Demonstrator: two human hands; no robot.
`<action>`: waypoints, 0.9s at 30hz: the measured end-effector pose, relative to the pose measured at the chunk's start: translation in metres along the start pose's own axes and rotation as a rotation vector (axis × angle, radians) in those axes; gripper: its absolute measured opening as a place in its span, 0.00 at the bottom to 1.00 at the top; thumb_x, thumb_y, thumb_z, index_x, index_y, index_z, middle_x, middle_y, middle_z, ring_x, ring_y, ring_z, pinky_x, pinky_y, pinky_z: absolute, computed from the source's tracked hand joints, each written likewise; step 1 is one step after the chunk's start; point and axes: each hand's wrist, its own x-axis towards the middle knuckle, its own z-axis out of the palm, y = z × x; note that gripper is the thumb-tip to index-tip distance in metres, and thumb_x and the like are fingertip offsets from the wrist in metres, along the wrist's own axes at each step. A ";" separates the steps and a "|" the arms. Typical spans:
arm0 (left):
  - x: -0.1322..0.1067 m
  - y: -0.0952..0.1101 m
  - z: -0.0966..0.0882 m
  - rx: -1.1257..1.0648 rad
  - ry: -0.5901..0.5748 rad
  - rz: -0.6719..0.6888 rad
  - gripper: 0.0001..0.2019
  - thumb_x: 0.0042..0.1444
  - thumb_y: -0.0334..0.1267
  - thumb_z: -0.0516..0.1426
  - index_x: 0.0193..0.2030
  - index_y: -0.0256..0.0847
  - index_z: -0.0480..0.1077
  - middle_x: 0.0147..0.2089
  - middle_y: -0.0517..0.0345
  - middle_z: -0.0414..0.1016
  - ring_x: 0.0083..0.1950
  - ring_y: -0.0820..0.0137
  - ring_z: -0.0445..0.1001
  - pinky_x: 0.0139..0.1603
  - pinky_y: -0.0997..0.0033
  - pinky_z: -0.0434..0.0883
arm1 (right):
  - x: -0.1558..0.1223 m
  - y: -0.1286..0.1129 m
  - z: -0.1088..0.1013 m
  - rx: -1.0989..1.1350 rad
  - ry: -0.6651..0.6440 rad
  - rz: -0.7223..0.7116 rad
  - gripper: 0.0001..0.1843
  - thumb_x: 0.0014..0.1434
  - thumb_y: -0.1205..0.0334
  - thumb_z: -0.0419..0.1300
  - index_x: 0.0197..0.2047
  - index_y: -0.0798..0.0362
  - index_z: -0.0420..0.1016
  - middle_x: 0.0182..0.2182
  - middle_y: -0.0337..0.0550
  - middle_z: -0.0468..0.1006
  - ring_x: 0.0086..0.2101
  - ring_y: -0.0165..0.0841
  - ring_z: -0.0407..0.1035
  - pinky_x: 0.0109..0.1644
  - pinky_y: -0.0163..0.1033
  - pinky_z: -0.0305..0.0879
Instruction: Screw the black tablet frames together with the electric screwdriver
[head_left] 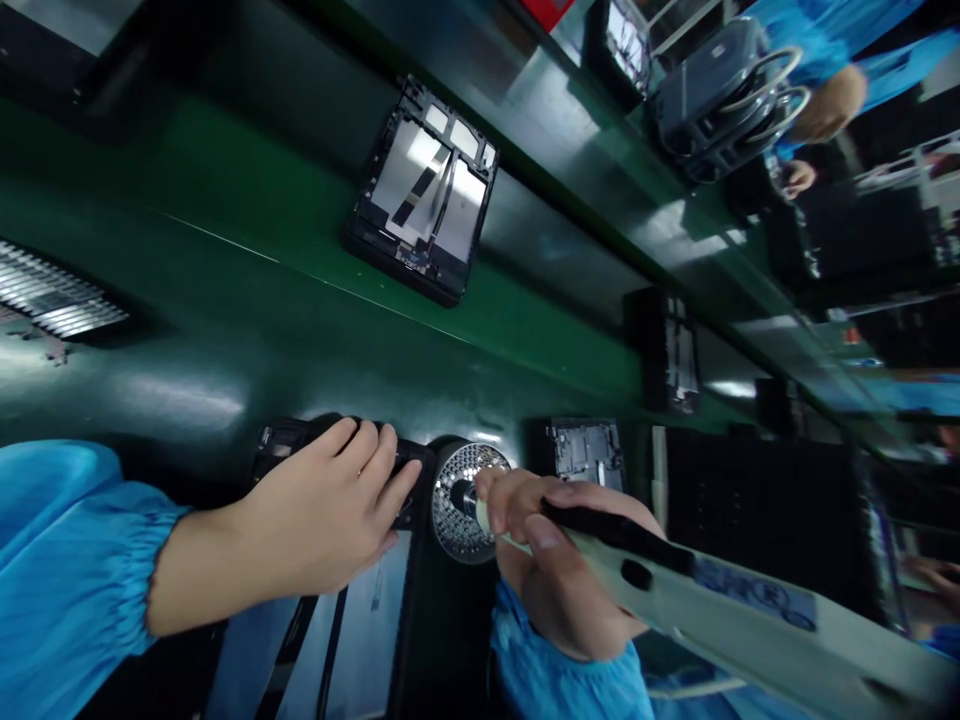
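Observation:
My left hand (322,515) lies across the upper end of an opened tablet-like device (379,620). Its fingers are stretched out and slightly apart along the device's top edge. Wrapped in my right hand (562,555) is a pale electric screwdriver (742,610) with a black lever, its body running toward the lower right. The screwdriver's front end is over a round metal screw tray (450,530) with many small holes, just right of the device. Whether a screw sits on the bit is too small to tell.
Another opened device (427,200) lies on the green conveyor (247,250) ahead, with a further one (679,350) to its right. A dark housing (589,450) is behind my right hand. Metal racking (56,290) stands left. A person in blue sleeves (832,40) is across the line.

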 end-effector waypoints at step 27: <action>0.001 -0.002 -0.007 0.103 -0.024 0.021 0.25 0.69 0.48 0.49 0.63 0.32 0.72 0.55 0.34 0.78 0.53 0.46 0.77 0.52 0.49 0.71 | 0.023 -0.027 0.016 0.018 -0.089 -0.038 0.19 0.58 0.73 0.60 0.49 0.46 0.78 0.23 0.31 0.70 0.25 0.29 0.67 0.36 0.46 0.70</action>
